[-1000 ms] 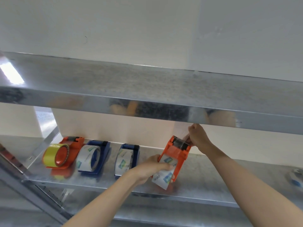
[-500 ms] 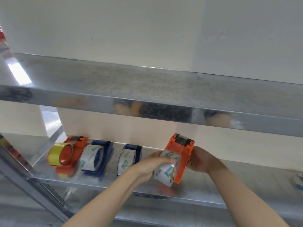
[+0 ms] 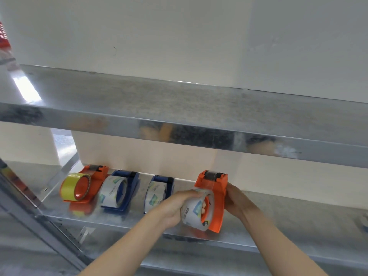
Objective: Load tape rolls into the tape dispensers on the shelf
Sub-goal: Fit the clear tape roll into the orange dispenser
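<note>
Left hand (image 3: 175, 206) curls around the clear tape roll with printed labels (image 3: 194, 212) in the lower centre of the frame. The roll sits on the hub of the orange plastic tape dispenser (image 3: 217, 194). Right hand (image 3: 237, 200) grips the back of this dispenser, low over the front part of the lower shiny metal shelf (image 3: 288, 222). Further left on the same shelf stand the orange dispenser with a yellow roll (image 3: 79, 186), the first blue dispenser (image 3: 129, 188) and the second blue dispenser (image 3: 165, 185), both with clear rolls.

Bright even light, glare on upper shelf (image 3: 27, 90), edges perhaps blurred
</note>
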